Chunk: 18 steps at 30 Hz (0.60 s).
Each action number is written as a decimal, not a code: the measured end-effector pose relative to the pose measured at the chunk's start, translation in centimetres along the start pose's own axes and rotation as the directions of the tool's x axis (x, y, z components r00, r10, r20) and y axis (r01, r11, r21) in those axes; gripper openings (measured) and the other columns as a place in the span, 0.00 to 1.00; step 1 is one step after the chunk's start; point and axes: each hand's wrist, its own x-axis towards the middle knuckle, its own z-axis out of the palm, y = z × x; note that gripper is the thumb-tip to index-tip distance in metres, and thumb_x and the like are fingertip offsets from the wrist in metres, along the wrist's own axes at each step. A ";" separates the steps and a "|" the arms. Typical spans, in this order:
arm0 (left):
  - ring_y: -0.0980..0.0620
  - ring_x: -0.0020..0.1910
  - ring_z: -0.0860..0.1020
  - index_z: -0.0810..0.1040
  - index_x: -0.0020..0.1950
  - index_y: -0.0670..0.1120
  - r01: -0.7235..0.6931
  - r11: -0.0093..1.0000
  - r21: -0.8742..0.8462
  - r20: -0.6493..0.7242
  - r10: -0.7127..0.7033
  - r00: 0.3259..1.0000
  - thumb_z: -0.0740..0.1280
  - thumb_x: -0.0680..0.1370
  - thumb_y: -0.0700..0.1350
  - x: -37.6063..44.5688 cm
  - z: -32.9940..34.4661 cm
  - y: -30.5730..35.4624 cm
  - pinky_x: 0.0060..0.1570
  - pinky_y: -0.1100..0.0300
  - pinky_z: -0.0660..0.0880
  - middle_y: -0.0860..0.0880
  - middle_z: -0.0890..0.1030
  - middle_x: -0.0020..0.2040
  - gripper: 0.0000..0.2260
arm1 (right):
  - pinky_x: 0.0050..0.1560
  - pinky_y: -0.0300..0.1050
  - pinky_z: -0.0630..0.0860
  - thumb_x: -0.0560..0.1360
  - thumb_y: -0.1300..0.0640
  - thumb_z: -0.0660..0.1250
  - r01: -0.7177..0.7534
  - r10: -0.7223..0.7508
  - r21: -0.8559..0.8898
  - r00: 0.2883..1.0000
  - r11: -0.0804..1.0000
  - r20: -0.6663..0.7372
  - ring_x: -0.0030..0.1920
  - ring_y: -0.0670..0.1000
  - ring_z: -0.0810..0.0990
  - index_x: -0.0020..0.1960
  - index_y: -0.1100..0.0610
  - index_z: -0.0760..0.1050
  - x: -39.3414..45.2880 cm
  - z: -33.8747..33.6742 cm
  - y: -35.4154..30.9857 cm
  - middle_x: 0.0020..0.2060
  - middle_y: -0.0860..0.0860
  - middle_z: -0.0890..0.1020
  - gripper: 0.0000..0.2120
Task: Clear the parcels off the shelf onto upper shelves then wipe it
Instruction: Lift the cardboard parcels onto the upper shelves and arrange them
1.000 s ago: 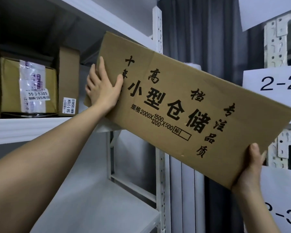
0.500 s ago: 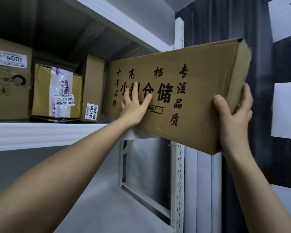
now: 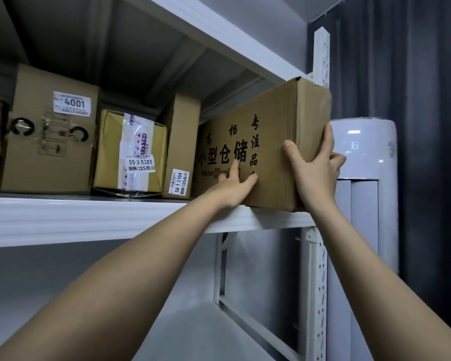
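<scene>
A long brown cardboard box [image 3: 271,131] with black Chinese lettering rests on the right end of the upper white shelf [image 3: 89,217], its near end sticking out past the shelf's front edge. My left hand [image 3: 235,187] lies flat against the box's printed side, low down. My right hand [image 3: 314,168] grips the box's near end, thumb on the printed side and fingers around the corner. Below, the lower shelf [image 3: 206,332] shows bare grey-white metal.
Three parcels stand on the upper shelf to the left: a box labelled 4001 [image 3: 50,131], a taped parcel 55-3-5305 [image 3: 130,152] and a narrow upright box [image 3: 181,147]. A perforated white upright [image 3: 318,282] frames the right side. A white appliance [image 3: 365,157] stands before dark curtains.
The long box has gone from tilted in mid-air to level and mostly inside the upper shelf. Both hands moved with it; the right hand shifted from under its end to around the corner.
</scene>
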 end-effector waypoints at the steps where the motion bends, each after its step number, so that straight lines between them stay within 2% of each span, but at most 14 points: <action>1: 0.41 0.75 0.56 0.39 0.78 0.57 0.015 1.000 -0.002 0.004 -0.015 1.000 0.49 0.78 0.65 0.0 0.1 0.1 0.71 0.47 0.55 0.42 0.49 0.78 0.33 | 0.63 0.53 0.66 0.69 0.32 0.64 0.002 -0.002 -0.023 1.000 1.000 0.002 0.65 0.58 0.66 0.75 0.36 0.46 0.1 0.6 0.2 0.62 0.53 0.63 0.41; 7: 0.42 0.75 0.58 0.39 0.78 0.56 0.053 0.999 -0.003 0.013 -0.053 0.998 0.51 0.78 0.64 0.6 0.2 0.0 0.71 0.50 0.56 0.42 0.51 0.78 0.33 | 0.66 0.59 0.65 0.69 0.31 0.62 0.017 -0.016 -0.106 1.000 0.994 0.004 0.66 0.61 0.66 0.75 0.36 0.45 0.8 4.5 1.2 0.66 0.57 0.63 0.42; 13: 0.41 0.76 0.54 0.37 0.78 0.54 0.056 0.990 0.129 0.008 -0.058 0.998 0.48 0.79 0.62 0.2 0.4 0.1 0.70 0.49 0.56 0.42 0.46 0.79 0.32 | 0.66 0.58 0.64 0.71 0.33 0.62 0.037 -0.029 -0.177 0.998 0.983 0.047 0.66 0.62 0.65 0.76 0.38 0.43 0.4 7.3 2.8 0.66 0.60 0.65 0.42; 18: 0.41 0.76 0.55 0.36 0.78 0.52 0.071 0.971 0.227 0.001 -0.073 0.997 0.46 0.80 0.60 0.2 0.5 0.0 0.70 0.49 0.56 0.41 0.47 0.78 0.31 | 0.65 0.57 0.64 0.72 0.32 0.61 0.048 -0.027 -0.190 0.993 0.981 0.114 0.66 0.63 0.65 0.77 0.39 0.40 0.4 9.3 3.9 0.65 0.61 0.65 0.42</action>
